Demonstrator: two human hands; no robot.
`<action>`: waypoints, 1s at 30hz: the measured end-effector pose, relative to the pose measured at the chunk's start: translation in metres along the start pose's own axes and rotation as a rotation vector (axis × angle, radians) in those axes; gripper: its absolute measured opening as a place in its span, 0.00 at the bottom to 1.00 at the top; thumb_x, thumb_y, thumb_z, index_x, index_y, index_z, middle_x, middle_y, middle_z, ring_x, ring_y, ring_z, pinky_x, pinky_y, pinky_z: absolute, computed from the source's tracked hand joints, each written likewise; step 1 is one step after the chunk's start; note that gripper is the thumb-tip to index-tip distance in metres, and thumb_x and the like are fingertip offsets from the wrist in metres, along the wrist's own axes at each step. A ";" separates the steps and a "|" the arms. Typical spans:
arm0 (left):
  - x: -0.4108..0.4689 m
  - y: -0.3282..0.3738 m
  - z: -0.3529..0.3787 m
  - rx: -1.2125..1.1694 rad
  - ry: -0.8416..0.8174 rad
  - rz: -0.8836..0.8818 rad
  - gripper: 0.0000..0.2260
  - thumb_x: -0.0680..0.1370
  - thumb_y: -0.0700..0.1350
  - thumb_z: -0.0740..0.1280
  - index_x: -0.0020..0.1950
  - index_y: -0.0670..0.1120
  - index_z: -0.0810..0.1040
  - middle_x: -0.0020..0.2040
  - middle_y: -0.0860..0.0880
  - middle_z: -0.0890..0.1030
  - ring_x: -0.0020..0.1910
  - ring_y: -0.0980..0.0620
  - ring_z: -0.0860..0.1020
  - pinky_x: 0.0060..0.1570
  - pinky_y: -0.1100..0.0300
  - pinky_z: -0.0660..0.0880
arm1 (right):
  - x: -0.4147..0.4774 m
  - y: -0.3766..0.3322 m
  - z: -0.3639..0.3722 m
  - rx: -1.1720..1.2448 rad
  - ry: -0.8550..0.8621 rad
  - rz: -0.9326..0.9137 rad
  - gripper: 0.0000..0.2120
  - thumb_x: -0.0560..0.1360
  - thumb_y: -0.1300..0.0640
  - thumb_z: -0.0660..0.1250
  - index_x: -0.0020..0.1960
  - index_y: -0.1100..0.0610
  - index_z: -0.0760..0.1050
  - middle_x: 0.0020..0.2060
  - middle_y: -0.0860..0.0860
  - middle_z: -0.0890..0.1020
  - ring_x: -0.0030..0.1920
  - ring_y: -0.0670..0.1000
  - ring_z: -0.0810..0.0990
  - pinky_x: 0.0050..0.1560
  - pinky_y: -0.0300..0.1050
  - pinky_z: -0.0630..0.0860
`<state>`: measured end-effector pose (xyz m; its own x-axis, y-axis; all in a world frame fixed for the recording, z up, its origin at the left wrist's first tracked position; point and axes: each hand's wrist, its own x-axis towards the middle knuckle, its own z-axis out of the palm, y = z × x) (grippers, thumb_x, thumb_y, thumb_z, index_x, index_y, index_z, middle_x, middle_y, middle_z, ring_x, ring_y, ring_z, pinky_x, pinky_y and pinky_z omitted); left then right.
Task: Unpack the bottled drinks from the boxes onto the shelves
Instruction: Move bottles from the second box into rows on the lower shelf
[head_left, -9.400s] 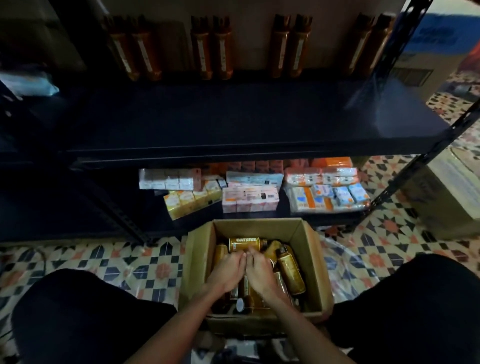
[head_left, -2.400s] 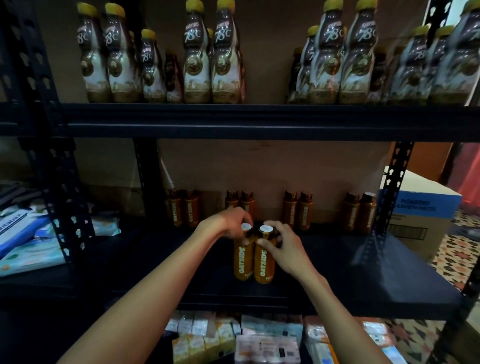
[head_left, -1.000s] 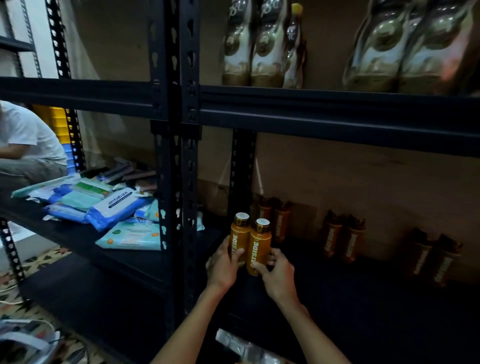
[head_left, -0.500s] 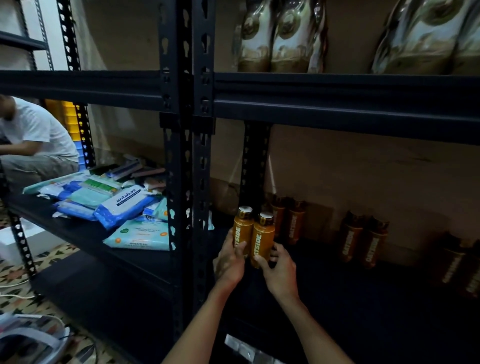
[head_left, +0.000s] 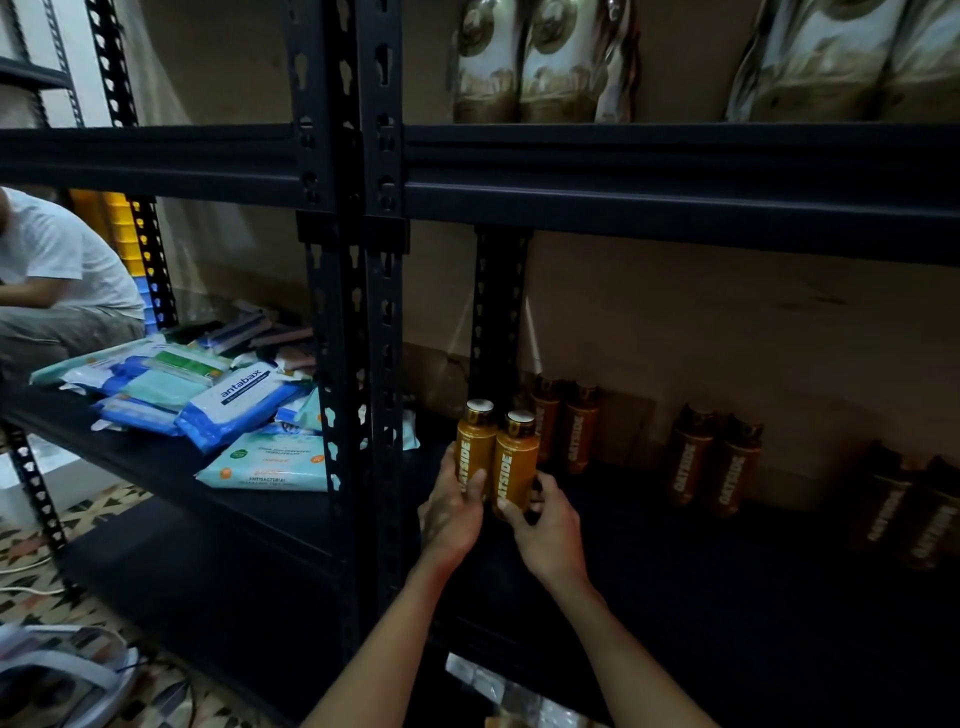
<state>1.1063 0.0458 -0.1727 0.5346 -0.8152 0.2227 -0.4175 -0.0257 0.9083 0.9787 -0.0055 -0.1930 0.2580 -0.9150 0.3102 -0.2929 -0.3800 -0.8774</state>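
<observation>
We record a dark metal rack set against a bare tan wall, in dim light. At the centre of the view we hold two orange Oatside drinks upright, side by side and touching, near the left end of the middle shelf. The left hand has its fingers curled round the lower body of the left bottle. The right hand grips the right bottle low down, thumb across the label. Both bottles carry pale caps. We cannot tell whether their bases rest on the shelf, as the hands cover them. From one to three o'clock of them, along the back of the same black surface, brown bottles of the same brand stand in pairs against the wall, in shadow. At twelve o'clock the upper shelf carries large brown-and-white bottles, cut off by the top edge. A perforated upright at eleven o'clock of the hands divides this bay from the next. At nine o'clock the neighbouring shelf bears a loose heap of blue, green and white wipe packs. At ten o'clock, beyond it, a person in a white shirt bends forward, with stacked yellow and blue crates behind. At seven o'clock we note patterned floor tiles and a white cable.
</observation>
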 end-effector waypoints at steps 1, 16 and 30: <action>0.001 -0.002 0.000 -0.026 0.000 -0.010 0.25 0.82 0.62 0.56 0.78 0.61 0.56 0.69 0.55 0.75 0.68 0.49 0.73 0.64 0.55 0.64 | 0.000 0.000 0.000 0.001 0.000 0.004 0.24 0.76 0.50 0.74 0.69 0.46 0.72 0.59 0.42 0.80 0.57 0.39 0.78 0.57 0.37 0.75; -0.048 0.021 -0.004 0.066 0.267 0.188 0.16 0.83 0.52 0.61 0.69 0.50 0.72 0.63 0.54 0.72 0.65 0.52 0.72 0.70 0.48 0.65 | -0.050 -0.032 -0.034 0.055 0.126 -0.056 0.26 0.80 0.51 0.68 0.76 0.49 0.66 0.72 0.47 0.71 0.71 0.46 0.68 0.71 0.50 0.70; -0.205 0.052 0.105 0.107 -0.090 0.568 0.20 0.86 0.48 0.51 0.78 0.47 0.63 0.78 0.52 0.64 0.79 0.61 0.54 0.77 0.51 0.56 | -0.176 -0.006 -0.146 -0.030 0.287 -0.173 0.20 0.85 0.57 0.59 0.77 0.54 0.68 0.79 0.44 0.62 0.77 0.38 0.59 0.77 0.37 0.59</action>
<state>0.8978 0.1507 -0.2081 0.1428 -0.7641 0.6291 -0.6947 0.3753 0.6136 0.8005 0.1377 -0.1883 0.0373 -0.8357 0.5480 -0.2951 -0.5331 -0.7929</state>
